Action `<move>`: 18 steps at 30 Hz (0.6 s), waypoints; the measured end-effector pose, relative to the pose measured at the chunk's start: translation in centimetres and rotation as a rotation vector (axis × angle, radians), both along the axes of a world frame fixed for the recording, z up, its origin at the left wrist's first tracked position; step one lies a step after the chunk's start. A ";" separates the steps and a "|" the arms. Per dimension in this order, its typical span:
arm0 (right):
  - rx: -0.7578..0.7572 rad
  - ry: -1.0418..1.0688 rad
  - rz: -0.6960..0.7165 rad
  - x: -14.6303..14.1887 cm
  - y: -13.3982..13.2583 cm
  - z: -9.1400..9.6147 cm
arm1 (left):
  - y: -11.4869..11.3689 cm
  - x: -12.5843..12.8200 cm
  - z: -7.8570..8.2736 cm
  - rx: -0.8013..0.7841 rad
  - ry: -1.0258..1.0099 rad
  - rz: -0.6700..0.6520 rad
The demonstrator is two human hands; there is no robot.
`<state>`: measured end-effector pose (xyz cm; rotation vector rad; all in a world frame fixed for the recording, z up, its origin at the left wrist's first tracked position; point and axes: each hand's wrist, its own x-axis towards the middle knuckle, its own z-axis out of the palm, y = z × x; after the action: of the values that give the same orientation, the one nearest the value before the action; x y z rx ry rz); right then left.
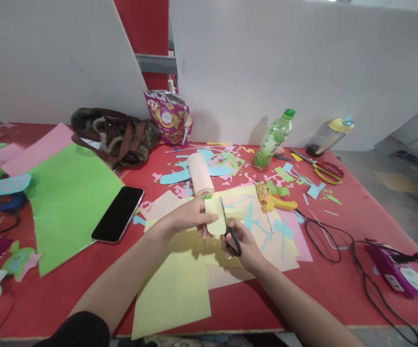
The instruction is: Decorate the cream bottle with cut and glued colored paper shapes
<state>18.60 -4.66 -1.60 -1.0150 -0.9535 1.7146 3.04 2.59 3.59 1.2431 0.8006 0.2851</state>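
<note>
My left hand (194, 215) pinches a small piece of pale yellow paper (214, 212) with one rounded end, thumb on top. In my right hand (244, 241) is a pair of black-handled scissors (233, 240), its blades upright along the paper's right edge. Just beyond the paper lies a pale pink paper-wrapped cylinder (199, 172), its near end close to my left fingers. Beneath both hands are sheets of yellow paper (175, 294) and pale peach paper, strewn with thin blue strips.
A yellow glue gun (274, 201) lies to the right, its cord running toward a purple box (400, 272). A green bottle (276, 137) stands behind paper scraps. Leftward are a black phone (118, 214), a large green sheet (71, 197), a bag (117, 137) and a snack packet (169, 117).
</note>
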 end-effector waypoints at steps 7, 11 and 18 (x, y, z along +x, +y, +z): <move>-0.025 -0.002 -0.035 0.1 0.1 -0.1 | 0.1 0.0 -0.3 0.021 0.005 0.014; -0.012 -0.006 -0.064 0.1 0.2 -0.2 | 0.1 0.1 -0.5 0.034 0.020 0.043; 0.096 0.127 -0.095 0.1 0.4 0.1 | 0.0 0.5 -0.8 0.164 0.070 0.140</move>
<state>18.69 -4.25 -1.46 -0.8648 -0.8838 1.6187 3.53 2.55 2.77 1.3584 0.9414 0.4300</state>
